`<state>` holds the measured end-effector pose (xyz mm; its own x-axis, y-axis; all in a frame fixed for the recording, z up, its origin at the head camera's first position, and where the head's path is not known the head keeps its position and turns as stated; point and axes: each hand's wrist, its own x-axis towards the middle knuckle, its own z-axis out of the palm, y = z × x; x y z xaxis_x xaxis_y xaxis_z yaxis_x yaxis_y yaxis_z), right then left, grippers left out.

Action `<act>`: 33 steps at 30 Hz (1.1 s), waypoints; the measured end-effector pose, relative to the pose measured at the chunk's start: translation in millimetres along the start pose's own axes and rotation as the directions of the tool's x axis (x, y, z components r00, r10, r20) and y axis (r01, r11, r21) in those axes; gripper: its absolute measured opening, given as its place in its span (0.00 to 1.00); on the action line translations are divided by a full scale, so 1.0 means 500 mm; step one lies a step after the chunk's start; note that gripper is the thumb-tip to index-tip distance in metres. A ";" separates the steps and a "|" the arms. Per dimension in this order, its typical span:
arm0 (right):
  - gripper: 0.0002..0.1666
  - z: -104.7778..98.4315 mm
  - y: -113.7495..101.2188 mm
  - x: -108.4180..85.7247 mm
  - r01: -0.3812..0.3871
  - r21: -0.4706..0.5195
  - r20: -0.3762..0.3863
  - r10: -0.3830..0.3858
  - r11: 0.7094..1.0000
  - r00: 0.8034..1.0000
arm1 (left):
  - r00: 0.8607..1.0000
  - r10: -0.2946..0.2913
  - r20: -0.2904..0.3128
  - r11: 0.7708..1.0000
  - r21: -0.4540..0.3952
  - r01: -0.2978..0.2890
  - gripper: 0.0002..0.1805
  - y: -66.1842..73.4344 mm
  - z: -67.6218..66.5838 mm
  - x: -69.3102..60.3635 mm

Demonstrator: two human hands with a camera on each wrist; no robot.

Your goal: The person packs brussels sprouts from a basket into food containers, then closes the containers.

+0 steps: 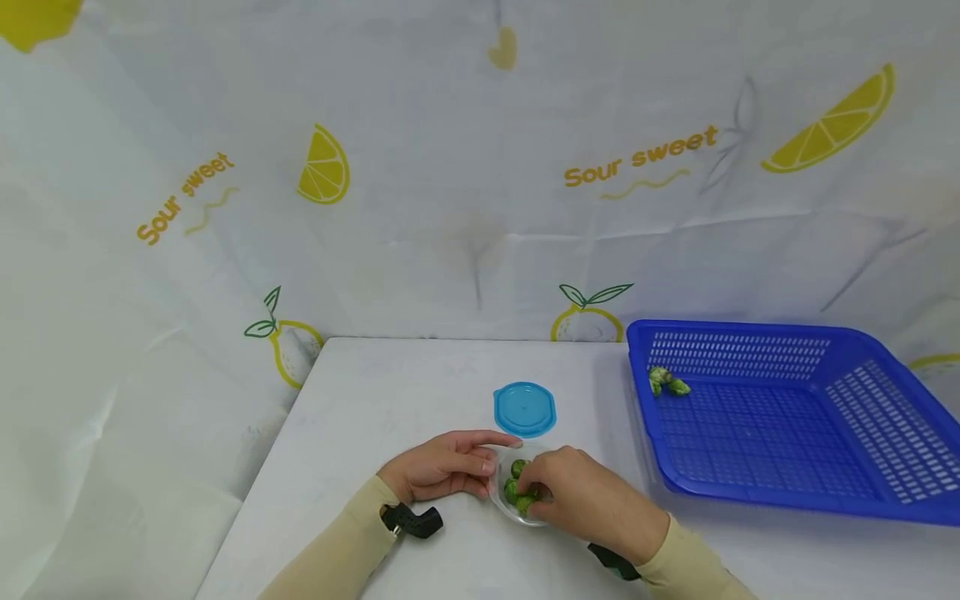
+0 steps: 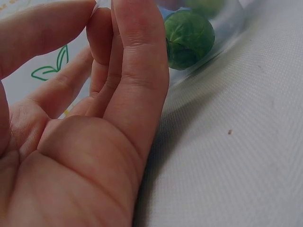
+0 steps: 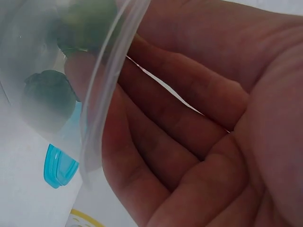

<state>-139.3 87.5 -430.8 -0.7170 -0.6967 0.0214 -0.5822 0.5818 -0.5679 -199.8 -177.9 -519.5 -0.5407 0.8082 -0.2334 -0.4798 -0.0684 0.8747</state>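
Observation:
A clear round bowl (image 1: 512, 518) stands on the white table with several small green sprouts (image 1: 512, 490) inside. The left hand (image 1: 442, 467) holds its left side, thumb and fingers at the rim. Reaching in from the right, the right hand (image 1: 592, 498) has its curled fingertips at a sprout in the bowl; in the right wrist view the fingers (image 3: 85, 71) touch a sprout (image 3: 87, 23) behind the translucent wall, another sprout (image 3: 49, 101) lying beside them. In the left wrist view a sprout (image 2: 189, 40) shows through the bowl by the left hand (image 2: 85, 132).
A blue lid (image 1: 525, 409) lies just behind the bowl. On the right stands a large blue basket (image 1: 772, 442) with a few sprouts (image 1: 663, 382) in its back left corner. A lemon-print sheet (image 1: 450, 167) hangs behind the table.

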 end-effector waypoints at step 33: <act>0.10 -0.257 0.110 -0.095 -0.203 -0.078 -0.175 0.187 0.976 0.967 | 0.999 0.036 0.026 0.999 -0.004 -0.036 0.34 -0.005 -0.001 -0.001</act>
<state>-186.7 206.5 -357.4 -0.8692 -0.4909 0.0586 -0.4525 0.7421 -0.4944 -198.7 -178.2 -521.6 -0.5393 0.8204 -0.1901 -0.4623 -0.0998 0.8811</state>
